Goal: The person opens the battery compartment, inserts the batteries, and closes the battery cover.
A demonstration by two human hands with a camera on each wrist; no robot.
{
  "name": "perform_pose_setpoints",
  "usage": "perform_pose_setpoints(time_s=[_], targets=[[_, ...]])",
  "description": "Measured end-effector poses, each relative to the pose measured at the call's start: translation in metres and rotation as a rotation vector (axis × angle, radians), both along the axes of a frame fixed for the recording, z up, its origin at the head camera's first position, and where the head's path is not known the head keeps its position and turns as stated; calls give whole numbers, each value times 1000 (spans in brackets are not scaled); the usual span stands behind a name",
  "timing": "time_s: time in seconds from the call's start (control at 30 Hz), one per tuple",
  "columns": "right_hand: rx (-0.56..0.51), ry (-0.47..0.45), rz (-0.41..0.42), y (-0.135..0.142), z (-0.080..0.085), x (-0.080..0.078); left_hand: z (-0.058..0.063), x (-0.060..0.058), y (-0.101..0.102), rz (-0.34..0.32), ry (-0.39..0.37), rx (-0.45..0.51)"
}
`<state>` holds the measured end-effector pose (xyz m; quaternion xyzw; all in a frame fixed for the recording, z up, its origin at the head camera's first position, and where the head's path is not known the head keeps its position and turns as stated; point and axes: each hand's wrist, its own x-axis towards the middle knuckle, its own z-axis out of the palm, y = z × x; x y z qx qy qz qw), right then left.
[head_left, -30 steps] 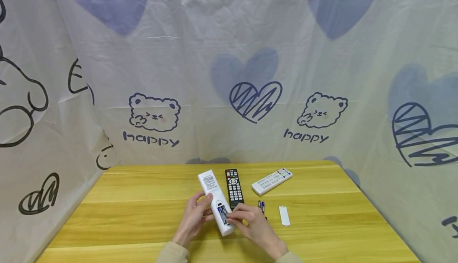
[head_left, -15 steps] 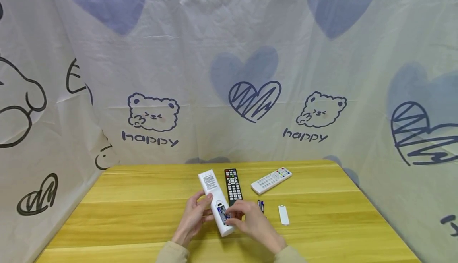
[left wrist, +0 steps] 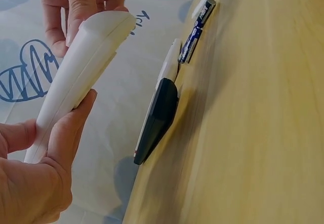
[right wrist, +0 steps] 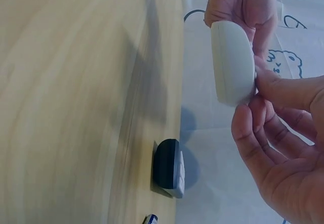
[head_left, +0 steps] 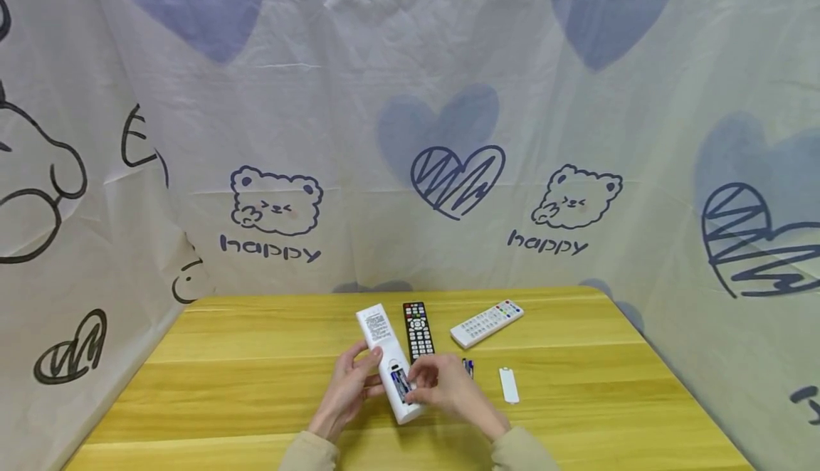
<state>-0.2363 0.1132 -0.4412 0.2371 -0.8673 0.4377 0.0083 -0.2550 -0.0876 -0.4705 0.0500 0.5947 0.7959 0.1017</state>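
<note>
Your left hand (head_left: 349,385) grips a long white plastic remote (head_left: 386,363) with its back turned up, thumb on the back and the other fingers curled round the side and underneath, so it is raised clear of the yellow wood-grain counter (head_left: 243,385). Its far end slants toward the counter's far edge, and its uncovered compartment shows dark blue-and-black cylindrical batteries (head_left: 400,384) inside. Your right hand (head_left: 445,385) has its fingers bent and close together at that compartment, touching the remote and hiding part of the opening; you cannot tell whether they pinch anything there. Around this, a slim black plastic remote with white buttons (head_left: 418,330) lies just beside the held one, running from near the far edge back toward your right hand, which covers its near end in the head view. Farther right, a white remote with small coloured buttons (head_left: 487,324) lies aslant near the far edge. Between your right hand and a thin white plastic cover (head_left: 509,385) are loose dark blue-and-black batteries (head_left: 469,368), partly hidden by that hand. The cover lies flat, farther toward the counter's right edge. Beyond the far edge hangs a pale printed cloth (head_left: 359,101).
</note>
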Motion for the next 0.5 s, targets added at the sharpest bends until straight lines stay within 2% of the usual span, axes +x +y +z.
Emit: perform_pose_setpoints(time_s=[0.23, 0.5], targets=[[-15, -100, 10, 6, -1, -4, 0, -1, 0, -35, -7, 17], [-138, -275, 64, 10, 0, -10, 4, 0, -1, -45, -2, 16]])
